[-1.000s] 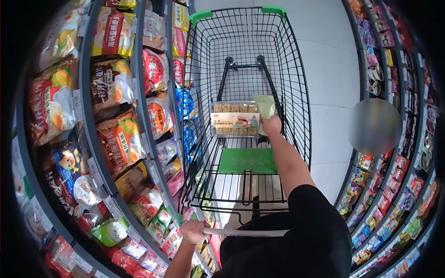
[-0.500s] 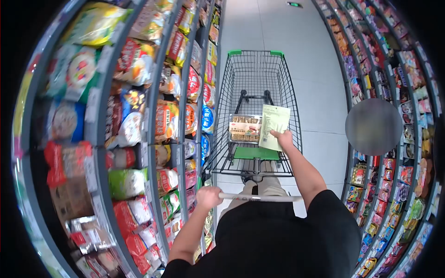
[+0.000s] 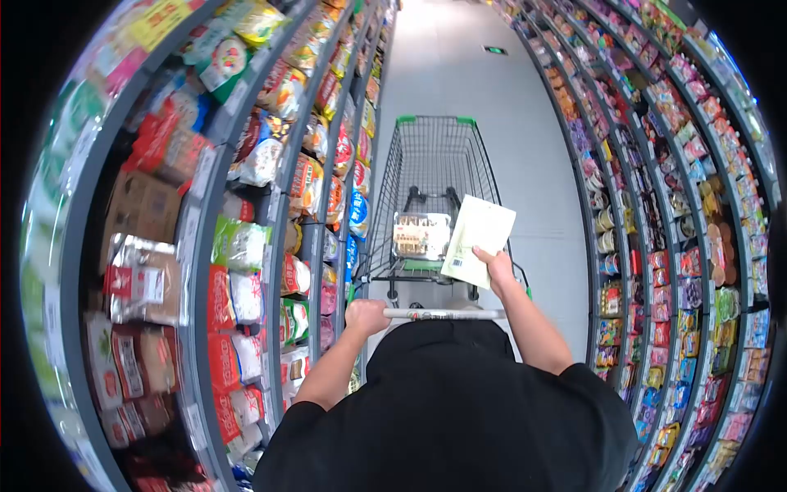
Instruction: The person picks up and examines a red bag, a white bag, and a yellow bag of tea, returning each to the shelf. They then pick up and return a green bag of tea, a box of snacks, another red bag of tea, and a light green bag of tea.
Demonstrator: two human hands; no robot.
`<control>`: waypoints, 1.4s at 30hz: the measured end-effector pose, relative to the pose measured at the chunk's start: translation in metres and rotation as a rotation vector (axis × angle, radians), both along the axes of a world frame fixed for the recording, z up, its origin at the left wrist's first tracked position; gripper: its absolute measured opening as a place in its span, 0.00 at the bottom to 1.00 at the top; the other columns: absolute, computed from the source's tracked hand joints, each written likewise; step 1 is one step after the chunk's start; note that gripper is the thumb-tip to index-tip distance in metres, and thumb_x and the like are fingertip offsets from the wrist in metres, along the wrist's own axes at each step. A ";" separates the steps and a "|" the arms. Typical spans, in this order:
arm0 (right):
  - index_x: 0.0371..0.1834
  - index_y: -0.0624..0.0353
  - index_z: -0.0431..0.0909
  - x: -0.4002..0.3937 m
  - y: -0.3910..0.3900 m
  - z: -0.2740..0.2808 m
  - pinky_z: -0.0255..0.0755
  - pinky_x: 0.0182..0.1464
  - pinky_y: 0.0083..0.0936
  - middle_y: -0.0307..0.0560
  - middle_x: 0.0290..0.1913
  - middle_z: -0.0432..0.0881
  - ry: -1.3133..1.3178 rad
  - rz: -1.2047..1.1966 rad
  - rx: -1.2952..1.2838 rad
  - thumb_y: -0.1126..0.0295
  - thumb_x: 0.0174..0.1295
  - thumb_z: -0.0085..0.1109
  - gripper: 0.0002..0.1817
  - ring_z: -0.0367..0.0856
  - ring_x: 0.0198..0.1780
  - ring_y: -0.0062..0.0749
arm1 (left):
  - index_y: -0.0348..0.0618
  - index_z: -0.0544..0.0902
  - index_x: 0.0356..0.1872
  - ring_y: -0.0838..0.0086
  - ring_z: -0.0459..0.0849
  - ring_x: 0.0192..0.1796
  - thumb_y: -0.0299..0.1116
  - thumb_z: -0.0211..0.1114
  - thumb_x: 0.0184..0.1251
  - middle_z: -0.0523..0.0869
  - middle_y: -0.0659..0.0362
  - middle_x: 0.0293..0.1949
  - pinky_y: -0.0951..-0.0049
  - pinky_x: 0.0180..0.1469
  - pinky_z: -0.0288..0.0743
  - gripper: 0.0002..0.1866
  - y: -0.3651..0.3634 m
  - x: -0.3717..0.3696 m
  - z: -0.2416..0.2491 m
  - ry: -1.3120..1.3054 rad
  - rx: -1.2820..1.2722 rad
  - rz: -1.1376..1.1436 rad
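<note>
My left hand (image 3: 366, 316) is wrapped round the left end of the shopping cart's pale push bar (image 3: 447, 314). In my right hand (image 3: 495, 267) is a flat pale-green packet (image 3: 482, 234) with small print and a barcode near its lower edge. The hand grips the packet's lower right side and holds it above the cart's right half. A clear box of packaged food (image 3: 421, 234) with a printed label lies inside the wire shopping cart (image 3: 443, 125), left of the packet. The cart has green corner pieces.
Shelves of bagged food (image 3: 238, 287) run close along the left. Shelves of small colourful packs (image 3: 656, 271) line the right side. Between them the grey tiled floor (image 3: 541, 164) stretches ahead, with a small dark green-lit sign (image 3: 495, 50) on it.
The shelves have shifted in view, and more of the aisle ahead shows. The packet has tilted and sits slightly lower in the picture. My left hand is still on the push bar.
</note>
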State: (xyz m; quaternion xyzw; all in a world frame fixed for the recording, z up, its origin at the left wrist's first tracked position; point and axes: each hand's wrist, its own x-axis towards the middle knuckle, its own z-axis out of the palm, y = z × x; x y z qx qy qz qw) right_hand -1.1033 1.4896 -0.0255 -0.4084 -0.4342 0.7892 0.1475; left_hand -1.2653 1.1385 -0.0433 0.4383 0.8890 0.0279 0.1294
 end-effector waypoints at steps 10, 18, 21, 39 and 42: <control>0.70 0.68 0.80 0.100 -0.080 -0.027 0.86 0.64 0.39 0.55 0.64 0.89 0.011 0.095 -0.006 0.74 0.72 0.74 0.25 0.91 0.59 0.42 | 0.57 0.94 0.35 0.55 0.95 0.38 0.51 0.70 0.58 0.95 0.56 0.34 0.51 0.41 0.89 0.14 -0.088 0.124 0.002 -0.024 -0.086 0.034; 0.68 0.71 0.80 0.264 -0.168 -0.021 0.87 0.59 0.37 0.55 0.61 0.90 0.168 -0.036 -0.158 0.74 0.71 0.74 0.25 0.92 0.56 0.41 | 0.56 0.94 0.33 0.54 0.95 0.36 0.51 0.69 0.58 0.95 0.54 0.33 0.50 0.41 0.88 0.14 -0.162 0.239 -0.010 0.032 -0.108 0.026; 0.71 0.70 0.76 0.324 -0.195 -0.029 0.88 0.61 0.40 0.56 0.64 0.88 0.166 0.023 -0.175 0.73 0.74 0.71 0.26 0.92 0.58 0.43 | 0.55 0.95 0.35 0.53 0.96 0.38 0.51 0.68 0.60 0.95 0.52 0.34 0.50 0.42 0.89 0.15 -0.189 0.289 -0.004 0.027 -0.120 0.031; 0.76 0.69 0.74 0.535 -0.384 -0.062 0.86 0.65 0.43 0.57 0.67 0.87 0.073 -0.002 -0.015 0.73 0.74 0.70 0.30 0.91 0.62 0.47 | 0.54 0.96 0.41 0.52 0.96 0.46 0.49 0.68 0.61 0.96 0.51 0.41 0.50 0.49 0.89 0.16 -0.388 0.504 0.019 -0.100 -0.151 0.032; 0.77 0.69 0.74 0.569 -0.430 -0.047 0.86 0.66 0.44 0.56 0.69 0.86 0.092 -0.027 -0.072 0.69 0.75 0.70 0.30 0.89 0.64 0.48 | 0.53 0.96 0.43 0.52 0.96 0.46 0.47 0.68 0.61 0.96 0.51 0.41 0.50 0.49 0.89 0.17 -0.430 0.532 0.020 -0.147 -0.123 0.033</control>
